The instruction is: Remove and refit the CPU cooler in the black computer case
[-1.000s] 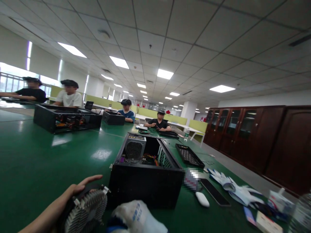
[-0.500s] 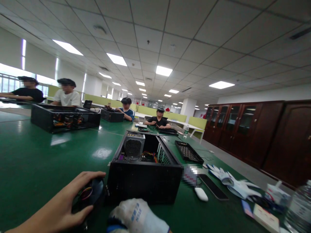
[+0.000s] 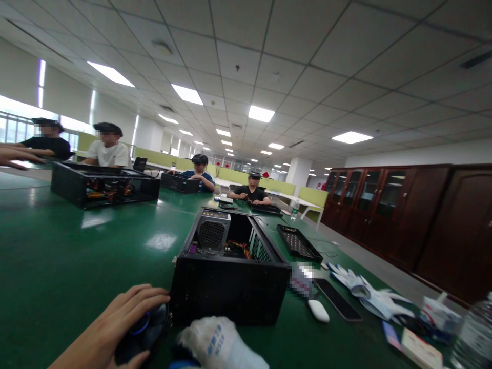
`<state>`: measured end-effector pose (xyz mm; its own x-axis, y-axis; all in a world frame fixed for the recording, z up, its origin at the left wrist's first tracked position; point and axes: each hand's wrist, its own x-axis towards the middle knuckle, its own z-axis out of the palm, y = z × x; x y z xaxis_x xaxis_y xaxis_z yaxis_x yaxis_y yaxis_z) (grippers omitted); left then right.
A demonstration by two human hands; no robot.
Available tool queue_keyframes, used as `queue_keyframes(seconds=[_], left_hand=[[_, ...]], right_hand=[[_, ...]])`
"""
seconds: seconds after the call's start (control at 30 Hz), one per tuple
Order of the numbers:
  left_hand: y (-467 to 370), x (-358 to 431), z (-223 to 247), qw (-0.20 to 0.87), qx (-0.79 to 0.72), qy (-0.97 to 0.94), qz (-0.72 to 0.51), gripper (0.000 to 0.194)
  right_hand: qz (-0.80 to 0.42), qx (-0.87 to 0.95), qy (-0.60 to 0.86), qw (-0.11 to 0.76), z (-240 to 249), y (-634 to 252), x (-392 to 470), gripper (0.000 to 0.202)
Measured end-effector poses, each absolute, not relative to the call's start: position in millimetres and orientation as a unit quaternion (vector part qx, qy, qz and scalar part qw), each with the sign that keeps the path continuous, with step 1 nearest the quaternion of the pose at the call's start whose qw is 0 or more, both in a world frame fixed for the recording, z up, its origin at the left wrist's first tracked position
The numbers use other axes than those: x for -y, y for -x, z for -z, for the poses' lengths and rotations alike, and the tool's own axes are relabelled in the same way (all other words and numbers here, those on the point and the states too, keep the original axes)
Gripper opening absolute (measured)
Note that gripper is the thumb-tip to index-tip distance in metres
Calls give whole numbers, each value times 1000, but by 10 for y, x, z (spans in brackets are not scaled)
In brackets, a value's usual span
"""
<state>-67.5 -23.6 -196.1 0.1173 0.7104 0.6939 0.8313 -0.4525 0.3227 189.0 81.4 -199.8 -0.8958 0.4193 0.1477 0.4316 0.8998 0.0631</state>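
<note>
Cooler fan (image 3: 151, 328), dark, blue-ringed centre: at seven o'clock, just beside open computer case (image 3: 230, 292), held by bare left hand (image 3: 109, 328), with fingers spread across top and thumb round near edge. Right hand (image 3: 225, 343), white glove, blue print: at six o'clock, fingers folded from sight; cannot tell whether pinching anything. Green tabletop (image 3: 96, 266) beneath. Within case: grey power supply (image 3: 212, 233), coloured wires (image 3: 243, 249). Between four and five o'clock: white rounded item (image 3: 319, 311), dark phone (image 3: 338, 300), loose gloves (image 3: 384, 302).

Bright ceiling panels (image 3: 261, 115), dim surroundings (windows (image 3: 11, 106) glow at left); glare patches the green tabletop (image 3: 103, 256).
</note>
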Motion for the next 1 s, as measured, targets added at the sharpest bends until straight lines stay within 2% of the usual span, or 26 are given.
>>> queue_keyframes(seconds=[0.13,0.33,0.4,0.53,0.77,1.0], left_hand=[[695,236,1999,68,516,733,438,67],[754,262,1939,38,517,753,405,66],[746,285,1901,26,525,742,415,64],[737,311,1849,15,518,762,389,65],[714,321,1785,4,513,775,370,60],[681,382,1754,44,523,765,373,57]], right_hand=[[45,974,216,43,1956,-1910,-798,64],[23,975,220,-28,1816,-1920,-816,79],[9,977,212,-12,1830,-1984,-833,74],[-26,977,211,25,1845,-2192,-814,48],[-224,945,230,56,1428,-2497,-643,43],[-113,944,305,52,1577,-2365,-562,40]])
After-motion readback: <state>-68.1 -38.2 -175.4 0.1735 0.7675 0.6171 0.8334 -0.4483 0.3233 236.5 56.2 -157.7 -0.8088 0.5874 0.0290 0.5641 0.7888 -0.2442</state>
